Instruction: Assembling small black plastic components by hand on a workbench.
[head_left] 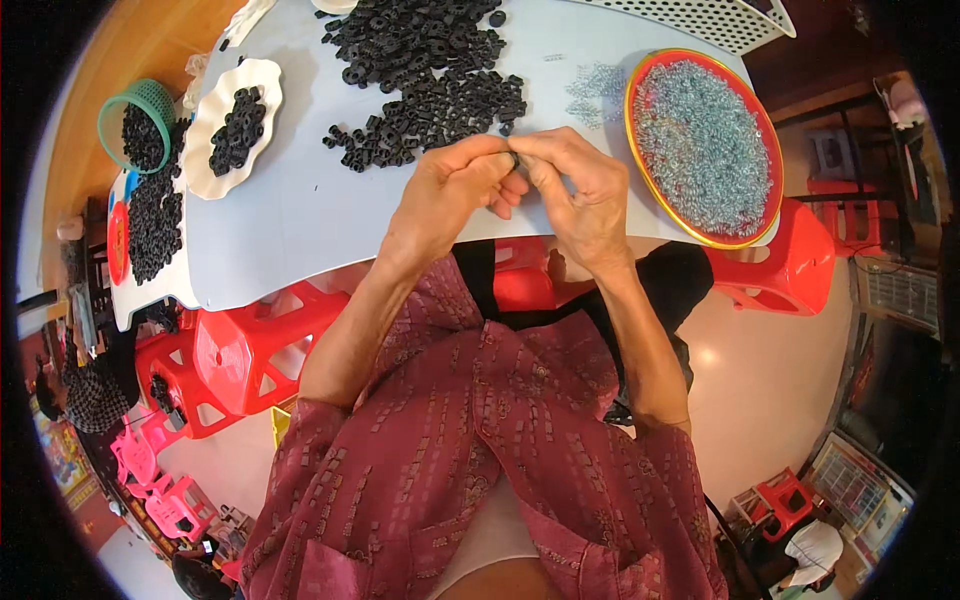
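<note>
1. Currently, the step in hand looks like close two-handed work on one small, dark black piece (514, 158), held up at the near side of the pale blue-grey tabletop (300, 225).
2. The left hand (440, 200) pinches that piece between thumb and forefinger, its other fingers curled behind. The right hand (585, 195) meets it from the opposite side with thumb and forefinger bent inward; whether these also clamp it, I cannot tell, since the fingertips hide most of it.
3. Just beyond the hands lies a broad, loose heap of small, moulded-looking black parts (430, 110). Near the right hand stands an oval red tray with a gold-yellow rim (735, 242), full of tiny, silvery, coil-like pieces (705, 145); more such pieces (597, 90) lie loose on the tabletop beside it.
4. Well to the left, a white, scalloped-edge dish (212, 180) bears a small group of black parts, and a green mesh basket (152, 95) beyond it lies tilted with more inside.
5. In my judgement, the next move calls for a steady left pinch and fine right-fingertip control, as so little of the piece is exposed.
</note>
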